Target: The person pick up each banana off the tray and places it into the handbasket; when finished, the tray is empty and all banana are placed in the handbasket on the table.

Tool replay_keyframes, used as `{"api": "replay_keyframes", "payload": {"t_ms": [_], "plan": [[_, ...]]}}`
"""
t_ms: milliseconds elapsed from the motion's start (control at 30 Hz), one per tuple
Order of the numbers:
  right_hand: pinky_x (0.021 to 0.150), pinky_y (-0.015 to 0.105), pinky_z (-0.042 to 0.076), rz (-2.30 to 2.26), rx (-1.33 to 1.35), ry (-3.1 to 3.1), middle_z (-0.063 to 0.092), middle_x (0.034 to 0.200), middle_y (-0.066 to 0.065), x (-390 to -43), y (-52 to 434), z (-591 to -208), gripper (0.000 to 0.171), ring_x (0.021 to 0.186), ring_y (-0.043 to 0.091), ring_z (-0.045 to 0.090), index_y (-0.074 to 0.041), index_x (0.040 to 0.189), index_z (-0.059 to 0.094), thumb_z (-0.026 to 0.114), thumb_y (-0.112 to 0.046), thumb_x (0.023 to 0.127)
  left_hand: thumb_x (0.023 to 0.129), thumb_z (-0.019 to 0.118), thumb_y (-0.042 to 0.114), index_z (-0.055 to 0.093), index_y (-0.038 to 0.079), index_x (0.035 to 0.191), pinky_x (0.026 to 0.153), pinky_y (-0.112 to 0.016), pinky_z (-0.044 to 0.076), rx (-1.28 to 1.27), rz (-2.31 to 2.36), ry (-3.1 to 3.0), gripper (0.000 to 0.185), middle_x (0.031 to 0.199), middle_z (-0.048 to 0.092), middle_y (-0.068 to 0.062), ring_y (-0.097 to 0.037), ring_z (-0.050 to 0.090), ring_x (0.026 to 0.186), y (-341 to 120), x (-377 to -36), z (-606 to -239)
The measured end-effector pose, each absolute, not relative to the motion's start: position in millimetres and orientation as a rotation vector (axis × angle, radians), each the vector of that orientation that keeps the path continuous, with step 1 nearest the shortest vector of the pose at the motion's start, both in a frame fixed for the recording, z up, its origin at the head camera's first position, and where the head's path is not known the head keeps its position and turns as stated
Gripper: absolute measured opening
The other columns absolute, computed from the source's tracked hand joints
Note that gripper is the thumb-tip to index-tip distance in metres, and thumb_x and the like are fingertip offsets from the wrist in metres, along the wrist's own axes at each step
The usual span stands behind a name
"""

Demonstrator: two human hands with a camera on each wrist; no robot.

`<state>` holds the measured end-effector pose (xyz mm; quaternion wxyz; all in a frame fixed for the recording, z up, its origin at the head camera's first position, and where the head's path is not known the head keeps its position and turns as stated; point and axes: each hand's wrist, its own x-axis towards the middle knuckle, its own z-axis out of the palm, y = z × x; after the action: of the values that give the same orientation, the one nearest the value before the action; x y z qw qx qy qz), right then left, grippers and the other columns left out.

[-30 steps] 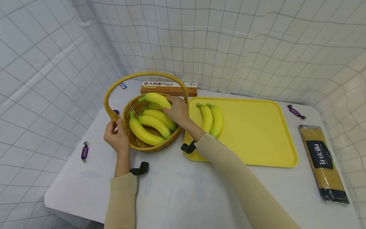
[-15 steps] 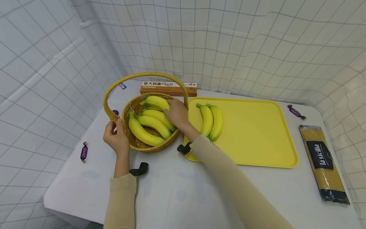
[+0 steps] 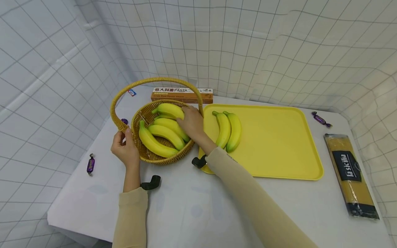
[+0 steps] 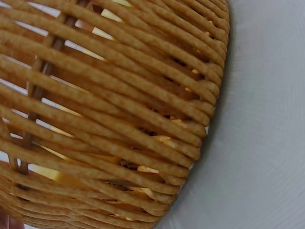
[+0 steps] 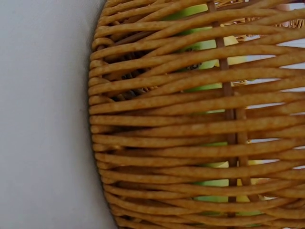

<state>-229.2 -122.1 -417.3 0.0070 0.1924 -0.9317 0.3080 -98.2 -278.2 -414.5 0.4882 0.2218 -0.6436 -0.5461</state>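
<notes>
A woven basket (image 3: 179, 156) with a tall arched handle holds several bananas. My left hand (image 3: 126, 148) pinches the basket at its left side, where the handle meets the rim. My right hand (image 3: 193, 123) reaches over the right rim and grips the right end of the topmost banana (image 3: 169, 110), which lies at the back of the basket. Its fingertips are hidden. Nearer the front lie a middle banana (image 3: 167, 135) and a left banana (image 3: 152, 141). Both wrist views show the basket's wickerwork (image 4: 109, 105) up close, with green and yellow glimpsed through the gaps on the right (image 5: 205, 59).
A yellow tray (image 3: 273, 144) carries two bananas (image 3: 234, 132) beside the basket. Behind the basket stands a pasta box (image 3: 183, 95). A spaghetti packet (image 3: 350, 175) lies far right. Purple wrapped candies lie at the left (image 3: 90, 164) and right (image 3: 321, 120).
My right hand has lowered the topmost banana deeper into the basket, among the others, and then stayed nearly still. My left hand keeps its place on the basket.
</notes>
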Motion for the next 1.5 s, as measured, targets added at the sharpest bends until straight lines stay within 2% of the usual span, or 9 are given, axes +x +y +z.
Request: {"api": "replay_keyframes", "payload": {"t_ms": [267,400,633,833,1067,1200,1300,1433,1500], "plan": [[0.095,0.039,0.050,0.964,0.585,-2.898,0.059,0.132,0.012,-227.5,-122.5,-416.4,0.050,0.118,0.026,0.059,-0.007,0.138,0.055,0.063,-0.030,0.095,0.092,0.060,0.008,0.070,-0.011,0.100,0.069,-0.016,0.045,0.535,-1.328,-1.568,0.023,0.088,0.067,0.001,-0.002,0.061,0.087,-279.2,-98.7,-414.9],[0.095,0.039,0.051,0.972,0.587,-2.878,0.059,0.132,0.012,-225.8,-121.8,-416.4,0.051,0.116,0.026,0.060,-0.006,0.138,0.055,0.065,-0.030,0.094,0.092,0.061,0.008,0.071,-0.011,0.098,0.069,-0.016,0.045,0.545,-1.326,-1.568,0.023,0.087,0.066,0.004,-0.001,0.061,0.087,-279.0,-98.4,-414.7],[0.094,0.038,0.051,0.985,0.601,-2.852,0.060,0.131,0.012,-224.4,-118.4,-416.3,0.053,0.115,0.025,0.061,-0.007,0.138,0.055,0.067,-0.030,0.092,0.093,0.060,0.010,0.071,-0.008,0.104,0.071,-0.016,0.045,0.568,-1.327,-1.583,0.024,0.093,0.069,-0.004,0.000,0.060,0.088,-277.7,-97.9,-414.5],[0.096,0.038,0.050,1.102,0.640,-2.810,0.060,0.131,0.013,-220.4,-112.1,-413.5,0.054,0.116,0.027,0.060,-0.005,0.138,0.055,0.069,-0.027,0.091,0.092,0.060,0.009,0.072,-0.007,0.102,0.070,-0.016,0.045,0.566,-1.331,-1.575,0.022,0.089,0.067,0.004,0.000,0.060,0.088,-276.9,-97.6,-414.1],[0.104,0.041,0.045,1.340,0.716,-2.686,0.061,0.132,0.015,-204.8,-99.8,-409.2,0.052,0.124,0.029,0.056,-0.001,0.133,0.059,0.072,-0.025,0.089,0.092,0.060,0.009,0.072,-0.007,0.101,0.070,-0.016,0.045,0.583,-1.325,-1.573,0.022,0.091,0.068,-0.001,0.000,0.060,0.087,-276.2,-96.5,-411.6],[0.102,0.043,0.045,1.408,0.763,-2.599,0.061,0.131,0.015,-188.5,-86.4,-405.8,0.052,0.120,0.029,0.058,-0.001,0.133,0.059,0.072,-0.024,0.088,0.092,0.061,0.008,0.072,-0.008,0.102,0.069,-0.016,0.045,0.582,-1.332,-1.569,0.022,0.091,0.069,-0.002,-0.001,0.060,0.087,-276.0,-96.1,-411.4],[0.100,0.042,0.047,1.428,0.781,-2.528,0.062,0.129,0.015,-177.5,-74.2,-403.1,0.050,0.119,0.029,0.059,-0.002,0.131,0.061,0.074,-0.024,0.087,0.093,0.060,0.008,0.071,-0.009,0.103,0.069,-0.016,0.044,0.576,-1.331,-1.569,0.023,0.088,0.068,0.004,0.000,0.060,0.086,-276.1,-96.4,-411.4],[0.097,0.042,0.049,1.450,0.780,-2.445,0.064,0.126,0.016,-168.3,-54.8,-401.7,0.048,0.117,0.029,0.060,-0.001,0.128,0.063,0.076,-0.020,0.085,0.093,0.060,0.009,0.069,-0.012,0.106,0.070,-0.016,0.043,0.574,-1.324,-1.576,0.026,0.084,0.063,0.020,0.003,0.059,0.086,-276.3,-96.8,-410.7],[0.095,0.043,0.050,1.464,0.763,-2.418,0.065,0.124,0.016,-166.0,-43.6,-402.0,0.048,0.114,0.029,0.061,-0.001,0.127,0.063,0.076,-0.019,0.084,0.093,0.060,0.009,0.069,-0.013,0.106,0.070,-0.016,0.043,0.576,-1.326,-1.576,0.027,0.084,0.063,0.022,0.003,0.058,0.085,-276.4,-97.0,-410.4]]}}
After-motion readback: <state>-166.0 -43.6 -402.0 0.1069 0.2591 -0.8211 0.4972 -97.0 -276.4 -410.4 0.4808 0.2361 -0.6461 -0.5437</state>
